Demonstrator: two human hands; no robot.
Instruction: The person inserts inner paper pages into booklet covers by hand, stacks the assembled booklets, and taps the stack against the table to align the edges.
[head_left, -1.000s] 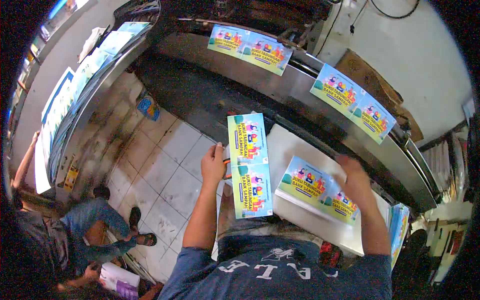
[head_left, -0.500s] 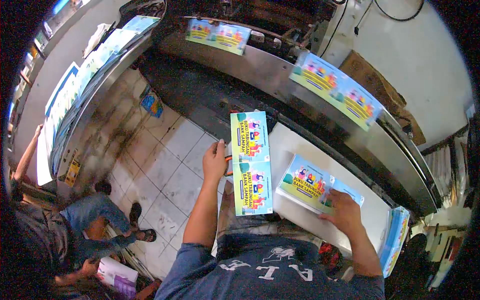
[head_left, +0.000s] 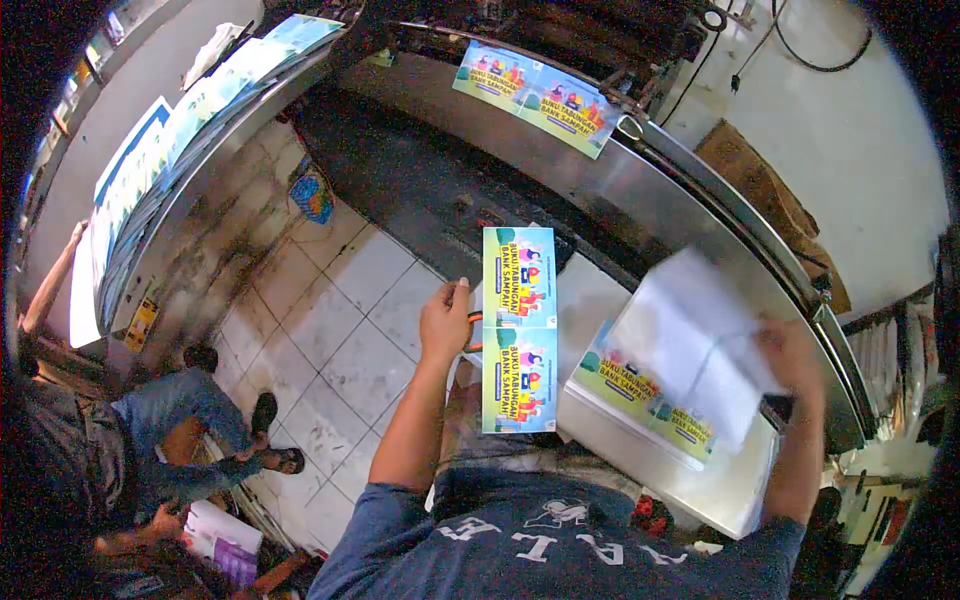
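My left hand (head_left: 447,320) is closed at the left edge of a printed cover sheet (head_left: 520,340), which carries two "Buku Tabungan Bank Sampah" covers. An orange-and-black loop (head_left: 476,331) shows between that hand and the sheet; its kind is unclear. On the right, my right hand (head_left: 785,365) is smeared by motion, gripping the right side of a blurred sheet (head_left: 690,340) whose white side shows. That sheet is tilted above a stack of the same printed covers (head_left: 612,380), lying on a pale metal table (head_left: 735,495). The fingers of my right hand are partly hidden.
A long metal rail (head_left: 690,170) curves across the front, with a printed sheet (head_left: 535,95) draped over it. More sheets (head_left: 190,140) line a curved rack at the left. A seated person (head_left: 190,420) is at the lower left, holding a purple-and-white paper (head_left: 222,545).
My right hand has lifted a sheet off the stack and moved up and right, turning the white side into view. The draped sheets have travelled left along the rail. My left hand keeps its hold.
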